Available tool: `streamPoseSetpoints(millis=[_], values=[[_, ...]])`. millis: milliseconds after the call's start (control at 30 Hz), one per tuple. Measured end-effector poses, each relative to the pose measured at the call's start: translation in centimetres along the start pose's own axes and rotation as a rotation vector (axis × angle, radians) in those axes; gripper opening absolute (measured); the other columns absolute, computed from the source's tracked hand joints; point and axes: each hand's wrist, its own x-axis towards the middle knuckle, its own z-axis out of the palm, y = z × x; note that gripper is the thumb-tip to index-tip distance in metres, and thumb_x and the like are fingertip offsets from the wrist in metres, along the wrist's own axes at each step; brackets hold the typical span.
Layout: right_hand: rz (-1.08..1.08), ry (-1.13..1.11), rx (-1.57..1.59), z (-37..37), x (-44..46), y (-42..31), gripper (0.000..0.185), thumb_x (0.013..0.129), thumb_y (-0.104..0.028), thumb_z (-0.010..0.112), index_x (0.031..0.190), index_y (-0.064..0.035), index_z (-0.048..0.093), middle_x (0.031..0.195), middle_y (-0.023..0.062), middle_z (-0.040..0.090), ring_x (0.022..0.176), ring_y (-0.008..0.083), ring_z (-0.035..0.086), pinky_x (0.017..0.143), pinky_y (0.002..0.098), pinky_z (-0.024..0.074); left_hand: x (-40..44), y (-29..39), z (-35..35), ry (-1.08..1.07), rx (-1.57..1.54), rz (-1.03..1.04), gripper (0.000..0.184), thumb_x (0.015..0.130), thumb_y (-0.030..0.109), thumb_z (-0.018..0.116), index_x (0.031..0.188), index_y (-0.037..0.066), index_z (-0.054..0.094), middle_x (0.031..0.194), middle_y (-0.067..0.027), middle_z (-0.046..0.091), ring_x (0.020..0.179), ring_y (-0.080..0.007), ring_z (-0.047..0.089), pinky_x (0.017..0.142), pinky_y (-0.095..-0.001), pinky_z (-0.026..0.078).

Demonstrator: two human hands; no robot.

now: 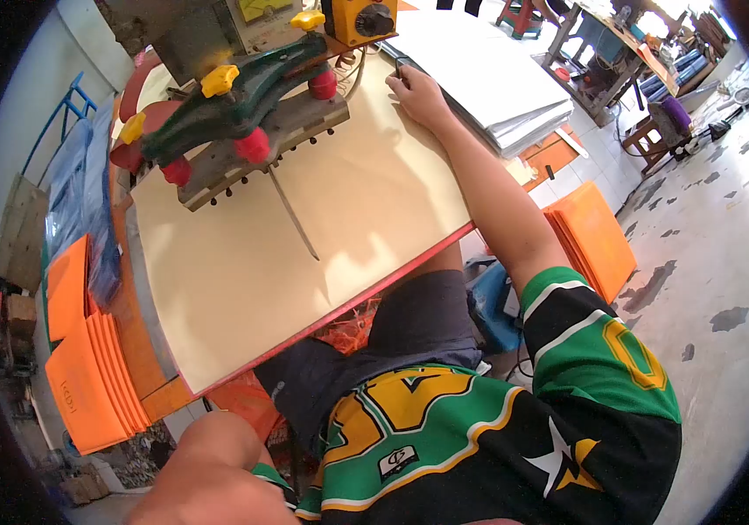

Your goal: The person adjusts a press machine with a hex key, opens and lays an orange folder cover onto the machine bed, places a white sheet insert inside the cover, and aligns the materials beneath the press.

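Note:
My right hand (pixel 419 94) reaches to the far right corner of a cream board (pixel 243 297), beside a stack of white sheets (pixel 479 74). Its fingers are curled at a small dark piece (pixel 399 66), whose kind I cannot make out. A thin strip (pixel 294 214) stands out from the machine's edge over the board. The green clamp frame (pixel 234 105) of the machine, with yellow knobs and red round parts, sits over the board's far side. Low at the left, my left arm (pixel 208 494) is close to the camera and blurred; its fingers do not show.
Orange folded pieces (pixel 99 385) stand at the table's left side, and more orange pieces (pixel 589 241) are at the right. A yellow control box (pixel 361 19) with a black dial is on the machine. A wooden workbench (pixel 606 52) stands farther back.

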Motion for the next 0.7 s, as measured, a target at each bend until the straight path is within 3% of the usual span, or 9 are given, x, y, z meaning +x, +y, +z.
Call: streamPoseSetpoints(millis=[233, 300, 333, 567, 633, 700], values=[[-0.015, 0.025, 0.02, -0.3, -0.2, -1.1, 0.035, 0.104, -0.033, 0.067, 0.104, 0.002, 0.066, 0.091, 0.0198, 0.071, 0.082, 0.0314, 0.065, 0.079, 0.045, 0.0525, 0.3, -0.1, -0.1, -0.003, 0.011, 0.012, 0.067, 0.1, 0.065, 0.061, 0.137, 0.01, 0.056, 0.062, -0.0038, 0.062, 0.041, -0.01, 0.049, 0.04, -0.0243, 0.031], [0.098, -0.036, 0.087, -1.0, -0.9, -2.1, 0.037, 0.102, -0.033, 0.066, 0.11, 0.0033, 0.067, 0.099, 0.0279, 0.074, 0.094, 0.044, 0.073, 0.086, 0.0503, 0.0558, 0.2, 0.0, 0.0, 0.005, 0.011, 0.007, 0.066, 0.1, 0.065, 0.061, 0.136, 0.01, 0.057, 0.062, -0.0037, 0.062, 0.041, -0.01, 0.05, 0.04, -0.0243, 0.031], [0.03, -0.022, -0.027, -0.7, -0.3, -1.0, 0.036, 0.102, -0.033, 0.066, 0.11, 0.0025, 0.067, 0.1, 0.0268, 0.075, 0.094, 0.0437, 0.073, 0.085, 0.0509, 0.0556, 0.2, 0.1, 0.0, 0.009, 0.008, 0.007, 0.066, 0.1, 0.065, 0.06, 0.135, 0.01, 0.057, 0.062, -0.0036, 0.062, 0.041, -0.01, 0.05, 0.04, -0.0243, 0.031], [0.003, -0.019, 0.016, -0.2, -0.1, -0.1, 0.037, 0.102, -0.035, 0.066, 0.109, 0.0011, 0.068, 0.101, 0.026, 0.075, 0.096, 0.0437, 0.073, 0.087, 0.0512, 0.0553, -0.1, 0.3, 0.3, 0.004, 0.014, 0.002, 0.065, 0.1, 0.067, 0.059, 0.131, 0.009, 0.06, 0.062, -0.0032, 0.062, 0.041, -0.0098, 0.05, 0.04, -0.0243, 0.031], [-0.02, 0.023, -0.03, 0.0, -0.1, -0.1, 0.034, 0.104, -0.032, 0.068, 0.106, 0.0021, 0.068, 0.091, 0.018, 0.072, 0.084, 0.0289, 0.068, 0.081, 0.0419, 0.0549, -0.1, 0.2, 0.3, 0.003, 0.016, 0.012, 0.065, 0.1, 0.067, 0.058, 0.13, 0.009, 0.061, 0.062, -0.0031, 0.061, 0.041, -0.0098, 0.05, 0.04, -0.0243, 0.031], [-0.012, 0.01, -0.009, 0.2, -0.1, -0.1, 0.034, 0.104, -0.032, 0.067, 0.107, 0.0019, 0.068, 0.092, 0.0178, 0.073, 0.084, 0.0289, 0.068, 0.081, 0.0418, 0.055, -0.1, 0.1, 0.1, 0.0, 0.01, 0.021, 0.065, 0.1, 0.067, 0.058, 0.129, 0.009, 0.062, 0.062, -0.0029, 0.061, 0.042, -0.0098, 0.05, 0.04, -0.0243, 0.031]])
